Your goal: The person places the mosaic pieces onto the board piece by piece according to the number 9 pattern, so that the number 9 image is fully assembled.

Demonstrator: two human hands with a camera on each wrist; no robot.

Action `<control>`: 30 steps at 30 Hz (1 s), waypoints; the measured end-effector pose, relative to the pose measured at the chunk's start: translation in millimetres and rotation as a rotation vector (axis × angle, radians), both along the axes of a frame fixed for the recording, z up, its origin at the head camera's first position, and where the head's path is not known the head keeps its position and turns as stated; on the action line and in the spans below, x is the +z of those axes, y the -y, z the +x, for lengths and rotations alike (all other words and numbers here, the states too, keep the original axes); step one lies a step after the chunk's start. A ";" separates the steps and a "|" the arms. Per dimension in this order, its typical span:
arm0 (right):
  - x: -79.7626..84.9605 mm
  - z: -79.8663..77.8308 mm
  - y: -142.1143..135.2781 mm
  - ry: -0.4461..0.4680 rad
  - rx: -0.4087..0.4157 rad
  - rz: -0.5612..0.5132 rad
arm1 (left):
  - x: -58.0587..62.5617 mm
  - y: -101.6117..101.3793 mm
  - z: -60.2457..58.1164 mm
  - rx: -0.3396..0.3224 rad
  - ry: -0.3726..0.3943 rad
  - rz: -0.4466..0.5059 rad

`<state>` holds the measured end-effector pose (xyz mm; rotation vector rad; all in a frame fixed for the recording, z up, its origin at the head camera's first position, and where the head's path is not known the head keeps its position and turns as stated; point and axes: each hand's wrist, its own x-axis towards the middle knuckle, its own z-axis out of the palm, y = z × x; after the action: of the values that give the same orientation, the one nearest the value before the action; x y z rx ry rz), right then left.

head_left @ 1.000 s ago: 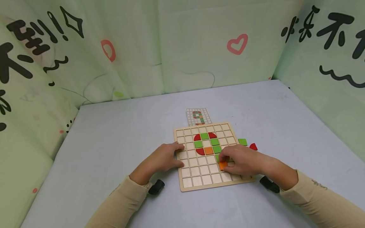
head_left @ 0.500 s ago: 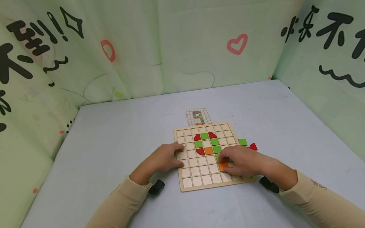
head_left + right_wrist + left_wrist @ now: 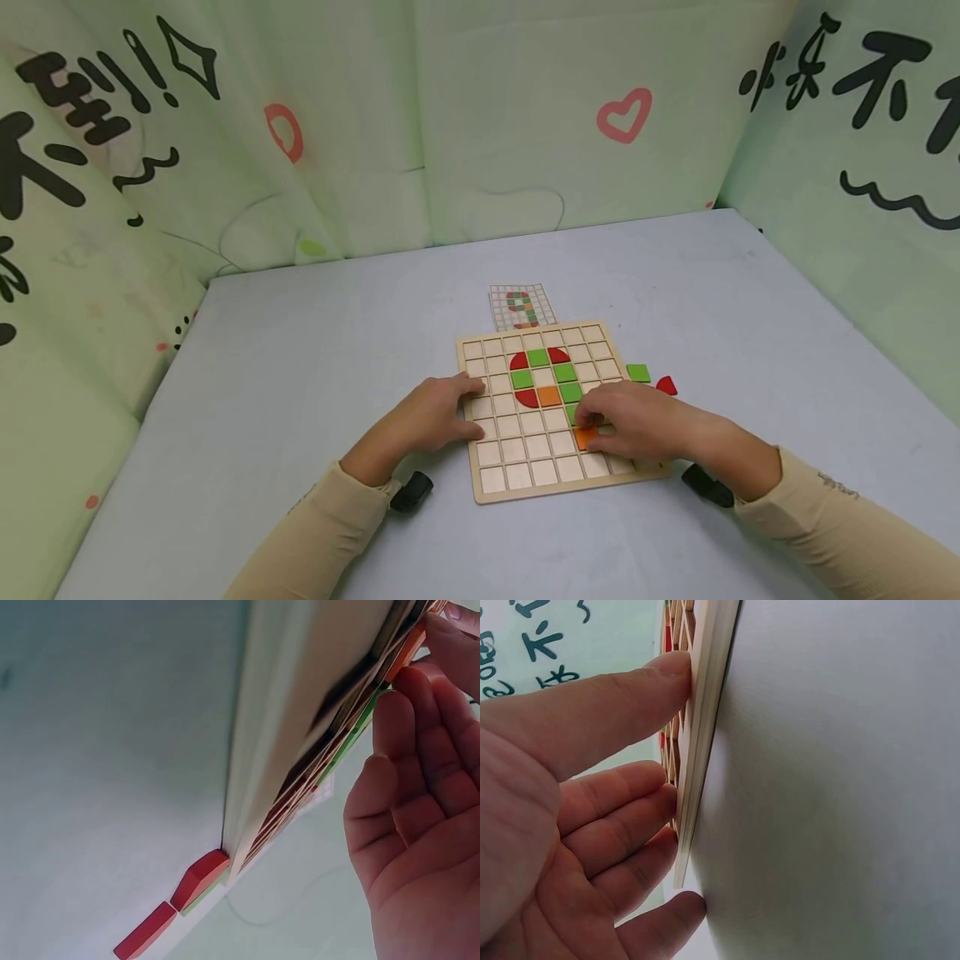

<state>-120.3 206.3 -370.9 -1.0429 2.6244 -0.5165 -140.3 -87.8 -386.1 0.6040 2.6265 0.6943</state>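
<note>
A wooden grid board (image 3: 517,454) lies on the table, with red, green and orange tiles set in some of its cells. My right hand (image 3: 648,421) is over the board's right part, thumb and fingertips pinching an orange square tile (image 3: 585,438) at a cell below the green column. In the right wrist view that orange tile (image 3: 409,649) shows between the fingertips. At the board's left edge rests my left hand (image 3: 431,417), its thumb and fingers touching the frame. The left wrist view has the thumb (image 3: 630,701) against the rim, the other fingers loosely bent.
Behind the board lies a pattern card (image 3: 522,307), partly covered by it, with a printed coloured figure on a grid. A loose green tile (image 3: 638,373) and a red rounded tile (image 3: 666,386) lie right of the board. Printed curtains (image 3: 510,183) enclose the table.
The orange tile has shifted very slightly under my right fingertips. Otherwise both hands and the board stay where they were.
</note>
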 end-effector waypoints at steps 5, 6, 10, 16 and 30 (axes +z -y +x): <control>-0.7 -0.6 -1.1 0.007 0.012 -0.032 | -0.2 -0.2 -0.5 -0.002 -0.001 0.002; -0.8 -0.8 -1.4 0.009 0.012 -0.038 | -0.3 -0.2 -0.7 -0.002 -0.001 0.004; -0.7 -1.5 -2.0 0.020 0.009 -0.056 | -0.4 -0.1 -1.1 -0.002 -0.002 0.012; 0.6 -1.3 -2.2 0.022 0.000 -0.059 | -1.0 0.3 -1.7 0.005 0.003 0.008; 2.6 -2.2 -1.7 0.075 -0.060 -0.051 | -1.2 -0.7 -0.6 0.022 0.039 0.006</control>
<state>-122.5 208.0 -368.3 -0.9437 2.5956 -0.6269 -140.9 -87.1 -387.3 0.5591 2.5996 0.7135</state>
